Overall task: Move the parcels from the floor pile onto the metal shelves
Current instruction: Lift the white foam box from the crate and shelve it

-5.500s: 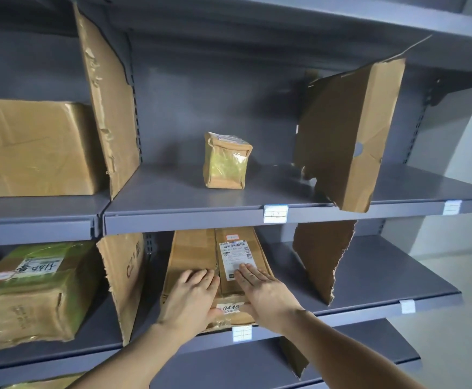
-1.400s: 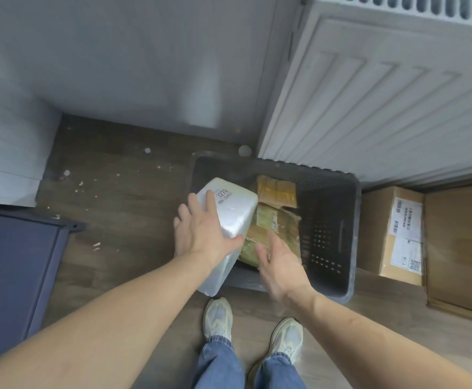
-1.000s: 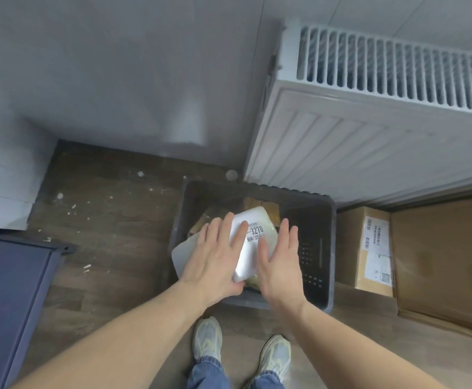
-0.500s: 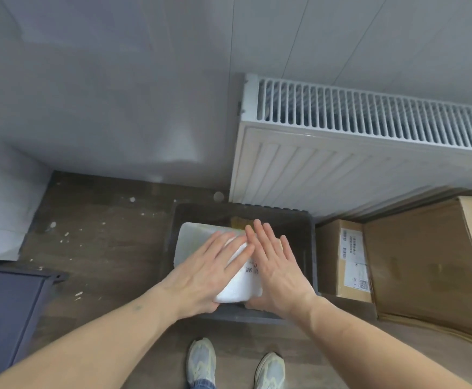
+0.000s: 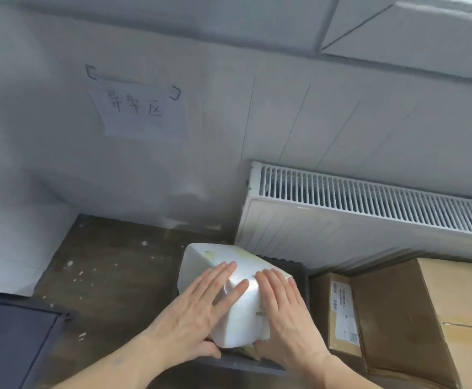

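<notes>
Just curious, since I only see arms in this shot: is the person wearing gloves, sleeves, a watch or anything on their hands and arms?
Nothing is worn. The left hand and right hand are bare, without gloves or rings that I can see. Both forearms are uncovered as far as the frame shows; no sleeves, watch or wristband appear.

Paper sign (image 5: 144, 115) taped to the wall carried three handwritten Chinese characters, seemingly 异常区; the strokes were faint and blurred. White foam parcel (image 5: 236, 299) showed a scrap of dark print on its right side, beside the right hand (image 5: 286, 318), too small to read. Small cardboard box (image 5: 341, 318) bore white shipping labels with barcodes; their text was illegible.
</notes>
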`<state>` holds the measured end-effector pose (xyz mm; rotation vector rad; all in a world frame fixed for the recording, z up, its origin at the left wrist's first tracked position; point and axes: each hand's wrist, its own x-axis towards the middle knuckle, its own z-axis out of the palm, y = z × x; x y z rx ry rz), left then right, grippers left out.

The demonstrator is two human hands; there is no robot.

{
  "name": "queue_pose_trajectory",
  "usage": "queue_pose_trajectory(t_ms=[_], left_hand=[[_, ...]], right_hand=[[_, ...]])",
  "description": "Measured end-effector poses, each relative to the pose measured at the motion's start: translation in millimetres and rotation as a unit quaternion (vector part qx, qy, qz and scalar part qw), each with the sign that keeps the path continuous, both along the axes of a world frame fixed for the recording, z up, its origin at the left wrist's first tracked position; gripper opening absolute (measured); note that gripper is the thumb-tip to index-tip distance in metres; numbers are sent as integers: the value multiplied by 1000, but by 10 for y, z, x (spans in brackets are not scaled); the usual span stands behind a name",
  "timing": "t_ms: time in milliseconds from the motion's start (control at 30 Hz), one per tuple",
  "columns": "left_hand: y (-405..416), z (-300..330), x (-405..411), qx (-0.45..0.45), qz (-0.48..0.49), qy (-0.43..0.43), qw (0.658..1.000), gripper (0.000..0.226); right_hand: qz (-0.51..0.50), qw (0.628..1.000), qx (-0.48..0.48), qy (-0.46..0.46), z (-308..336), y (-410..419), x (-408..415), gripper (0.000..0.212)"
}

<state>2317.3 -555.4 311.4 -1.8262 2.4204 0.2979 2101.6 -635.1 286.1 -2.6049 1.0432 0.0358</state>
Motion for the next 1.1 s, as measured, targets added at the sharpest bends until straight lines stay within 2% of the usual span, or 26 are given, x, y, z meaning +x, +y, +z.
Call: queue_pose_trajectory(t_ms=[100,200,300,433,467,600,733,867,1000,1033,1100], left_hand=[[29,289,262,-11,105,23,994,145],[-59,646,492,31,149,27,988,154],[-192,1079,520,6,154,31,988,145],[-372,1711,481,8,138,67,988,140],[-392,1841,472,10,126,68,990,140],[-472,2380,439,-12,95,36,995,136],[-557,2966,430,-38,107,95,989,121],[-593,3488,330,-36,97,117,988,111],[-578,3872,224,-24,109,119,987,107],[-569,3961,203,-20,123,121,985,106],[-565,4112,195,-8,159,122,980,102]], right_hand=[[-114,987,57,-93,545,-9,60,116],[-223,932,204,-200,1187,-55,146,99],[-286,890,287,-208,1655,-159,138,81],[-336,830,387,-218,2294,-310,166,44],[-349,814,410,-218,2450,-357,170,44],[-389,750,490,-215,2995,-545,115,74],[-363,692,593,-193,3495,-621,-24,101],[-351,690,608,-177,3745,-631,-194,120],[-374,730,544,-177,3921,-684,-174,121],[-379,754,506,-179,4011,-691,-127,117],[-366,835,370,-179,4181,-691,-51,109]])
